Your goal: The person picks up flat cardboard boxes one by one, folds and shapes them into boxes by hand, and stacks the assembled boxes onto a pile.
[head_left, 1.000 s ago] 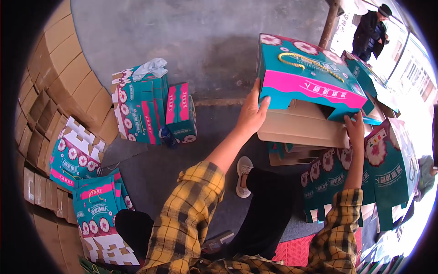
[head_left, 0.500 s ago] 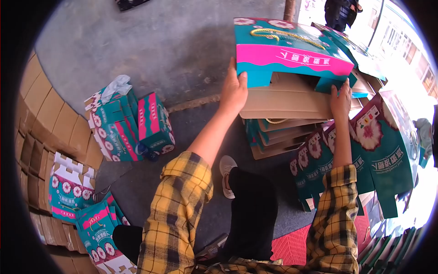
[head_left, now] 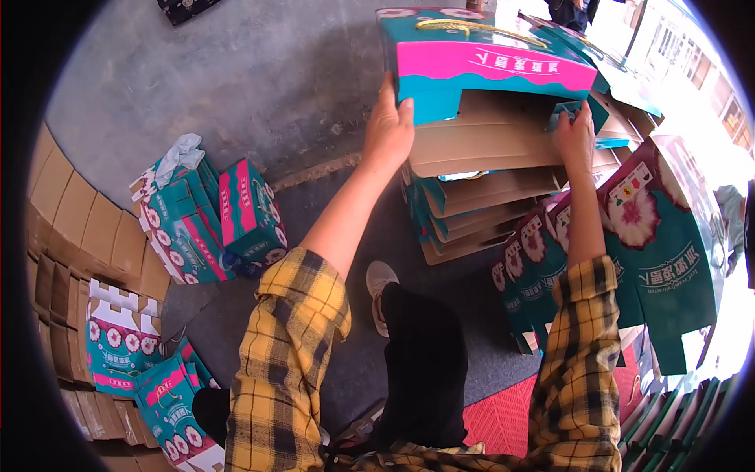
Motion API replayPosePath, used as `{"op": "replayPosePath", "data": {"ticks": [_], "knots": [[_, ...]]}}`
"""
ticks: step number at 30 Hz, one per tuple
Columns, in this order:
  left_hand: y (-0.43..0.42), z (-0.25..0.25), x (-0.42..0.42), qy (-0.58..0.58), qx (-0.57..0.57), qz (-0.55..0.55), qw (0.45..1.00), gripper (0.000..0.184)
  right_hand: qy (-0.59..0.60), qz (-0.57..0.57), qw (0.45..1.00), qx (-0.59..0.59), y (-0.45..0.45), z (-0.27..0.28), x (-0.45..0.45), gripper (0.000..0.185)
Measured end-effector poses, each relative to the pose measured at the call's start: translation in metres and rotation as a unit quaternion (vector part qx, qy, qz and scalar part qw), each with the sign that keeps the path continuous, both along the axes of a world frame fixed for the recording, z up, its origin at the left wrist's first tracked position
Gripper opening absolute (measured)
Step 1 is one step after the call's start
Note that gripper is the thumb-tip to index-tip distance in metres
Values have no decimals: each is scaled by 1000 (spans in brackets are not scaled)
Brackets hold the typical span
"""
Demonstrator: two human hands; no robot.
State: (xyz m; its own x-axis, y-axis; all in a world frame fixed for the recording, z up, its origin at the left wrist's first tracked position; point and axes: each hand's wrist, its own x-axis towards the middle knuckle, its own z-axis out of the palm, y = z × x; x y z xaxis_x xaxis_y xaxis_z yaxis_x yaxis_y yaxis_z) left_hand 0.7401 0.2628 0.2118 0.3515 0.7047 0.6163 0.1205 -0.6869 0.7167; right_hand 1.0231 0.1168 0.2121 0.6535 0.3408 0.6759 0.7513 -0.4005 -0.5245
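Observation:
A teal and pink cardboard gift box [head_left: 495, 67] with a yellow rope handle [head_left: 480, 30] lies on a stack of similar boxes [head_left: 472, 212]. Its near end is open and shows brown cardboard inside. My left hand [head_left: 389, 130] grips the box's left edge, thumb on the teal side flap [head_left: 429, 98]. At the opening's right side, my right hand [head_left: 576, 138] has its fingers closed on the other small teal flap [head_left: 560, 114], which looks bent inward. The far side of the box is hidden.
Several teal printed boxes [head_left: 653, 228] stand at the right. Two teal boxes [head_left: 252, 208] sit on the floor at left, beside brown cartons [head_left: 102, 212]. A red mat [head_left: 499, 421] lies near my feet. A person [head_left: 570, 12] stands at the back right.
The view has shifted, and the box and both hands appear higher and slightly left. My right fingers have moved in onto the right flap, which has folded inward. My left hand keeps its hold.

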Motion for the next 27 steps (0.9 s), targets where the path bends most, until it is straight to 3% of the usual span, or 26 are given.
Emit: {"op": "replayPosePath", "data": {"ticks": [2,3,6,9,11,14,18,22,25,27], "knots": [[-4,0,6,10,-5,-13,1000,59,-50,21,998,20,-6,-3,-12,59],[-9,1,8,13,-71,-67,995,59,-100,38,993,47,-10,-4,-20,58],[-30,5,21,26,-55,-109,992,63,-149,48,984,83,-17,-5,-37,55],[-24,1,10,71,-86,-132,985,65,-153,84,984,40,-19,-4,-51,51],[-19,-15,-11,68,-76,-136,985,65,-151,98,980,79,-29,10,-90,49],[-46,-36,-74,122,-89,-139,979,65,-177,123,971,103,-39,25,-150,45],[-111,-66,-181,285,-106,-208,930,61,-257,242,931,90,-39,34,-220,49],[-162,-65,-289,606,-185,-268,726,57,-290,407,866,-13,-23,21,-267,46],[-181,-81,-370,616,-179,-212,737,56,-239,493,835,-49,-3,5,-297,46],[-193,-73,-414,589,-197,-84,779,55,-164,502,844,-98,16,-7,-301,46]]}}
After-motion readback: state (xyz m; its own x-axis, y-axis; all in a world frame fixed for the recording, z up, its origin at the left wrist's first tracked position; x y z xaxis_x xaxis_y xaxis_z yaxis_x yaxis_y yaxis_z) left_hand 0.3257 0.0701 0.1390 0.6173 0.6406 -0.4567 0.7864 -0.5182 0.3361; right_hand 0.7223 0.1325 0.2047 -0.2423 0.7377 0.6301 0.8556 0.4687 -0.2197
